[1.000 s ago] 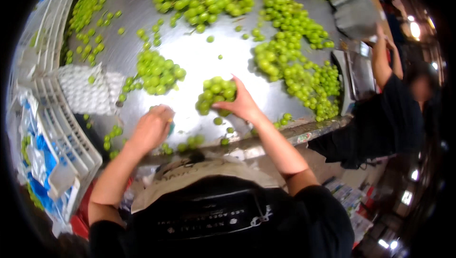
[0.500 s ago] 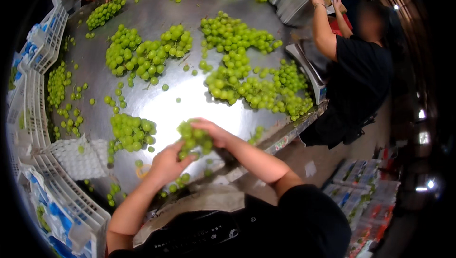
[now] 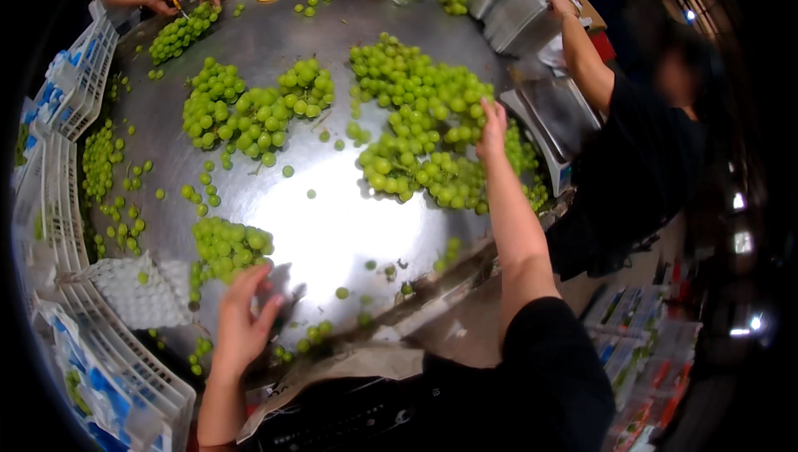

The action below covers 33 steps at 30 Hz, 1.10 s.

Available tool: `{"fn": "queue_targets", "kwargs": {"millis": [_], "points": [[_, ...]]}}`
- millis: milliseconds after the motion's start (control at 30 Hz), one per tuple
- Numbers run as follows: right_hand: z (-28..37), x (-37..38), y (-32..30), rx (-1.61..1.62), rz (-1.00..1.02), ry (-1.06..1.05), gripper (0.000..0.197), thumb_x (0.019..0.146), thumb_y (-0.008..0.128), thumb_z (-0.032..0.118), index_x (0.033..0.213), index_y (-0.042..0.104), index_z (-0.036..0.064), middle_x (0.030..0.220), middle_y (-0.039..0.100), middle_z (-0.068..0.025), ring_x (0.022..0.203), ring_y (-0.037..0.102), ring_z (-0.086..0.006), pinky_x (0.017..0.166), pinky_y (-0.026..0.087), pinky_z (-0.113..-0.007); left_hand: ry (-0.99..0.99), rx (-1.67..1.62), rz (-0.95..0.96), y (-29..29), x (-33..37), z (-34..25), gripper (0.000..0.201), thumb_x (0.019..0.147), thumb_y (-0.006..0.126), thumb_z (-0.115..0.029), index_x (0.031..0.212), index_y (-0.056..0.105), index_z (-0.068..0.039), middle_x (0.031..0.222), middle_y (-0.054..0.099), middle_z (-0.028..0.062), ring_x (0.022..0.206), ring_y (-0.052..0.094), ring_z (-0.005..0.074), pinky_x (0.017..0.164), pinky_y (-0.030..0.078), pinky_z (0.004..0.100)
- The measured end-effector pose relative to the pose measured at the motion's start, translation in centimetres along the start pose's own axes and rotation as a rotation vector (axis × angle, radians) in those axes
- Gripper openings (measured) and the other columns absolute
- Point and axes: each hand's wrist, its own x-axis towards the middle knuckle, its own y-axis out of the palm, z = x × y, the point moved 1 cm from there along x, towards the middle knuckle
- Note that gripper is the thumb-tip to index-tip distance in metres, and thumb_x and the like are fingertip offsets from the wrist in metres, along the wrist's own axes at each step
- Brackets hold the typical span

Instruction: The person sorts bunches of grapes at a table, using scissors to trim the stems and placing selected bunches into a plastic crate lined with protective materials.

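The hands, together on one bunch half a second ago, are now apart. The right hand (image 3: 492, 129) meets the edge of the large grape pile (image 3: 416, 103); its grip cannot be told. The left hand (image 3: 237, 321), fingers parted, appears unladen below the smaller bunch (image 3: 229, 244). The first bunch is presumably deposited at the pile.

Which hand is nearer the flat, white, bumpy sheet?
Left. The left hand is to the right of the sheet, apart from it; the right hand is much farther right, at the large pile of round green grapes.
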Motion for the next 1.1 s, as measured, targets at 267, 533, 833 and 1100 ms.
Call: {"fn": "queue_targets", "kwargs": {"millis": [267,533,833,1100], "points": [[-5.5,7.5,0.6,-0.644,-0.139,-0.187,0.063,0.076,0.065,0.048,0.119,0.051,0.0049,0.119,0.052,-0.0176,0.107,0.05,-0.0286,0.09,0.039,-0.042,-0.008,0.166,-0.195,-2.4,-1.8,2.4,0.042,0.074,0.064,-0.002,0.115,0.054,-0.002,0.105,0.058,0.0127,0.089,0.056,0.022,0.083,0.044,0.0295],[3.6,-10.0,10.0,-0.268,0.211,-0.651,0.055,0.087,0.06,0.028,0.128,0.039,-0.0019,0.128,0.046,-0.0174,0.118,0.046,-0.0271,0.099,0.037,-0.036,-0.301,-0.329,-0.576,-7.1,-1.7,12.0,0.034,0.087,0.058,-0.016,0.119,0.053,-0.004,0.105,0.057,0.0059,0.091,0.054,0.0121,0.077,0.044,0.0247],[-7.5,-30.3,23.7,-0.378,1.392,-0.356,0.091,0.065,0.078,0.022,0.139,0.027,0.0071,0.136,0.038,-0.0181,0.123,0.042,-0.0295,0.101,0.036,-0.039,-0.563,-0.648,-0.397,-3.0,3.5,16.4,0.046,0.093,0.044,-0.038,0.126,0.045,-0.006,0.111,0.058,0.0079,0.088,0.058,0.0167,0.07,0.047,0.0266],[-9.0,-29.9,22.3,0.28,1.459,0.565,0.077,0.074,0.069,0.021,0.139,0.028,0.0094,0.134,0.04,-0.015,0.122,0.044,-0.0293,0.1,0.039,-0.041,-0.559,-0.61,-0.317,-3.6,2.4,10.6,0.039,0.092,0.049,-0.032,0.119,0.053,-0.003,0.105,0.059,0.0075,0.081,0.06,0.0159,0.071,0.049,0.0279]]}}
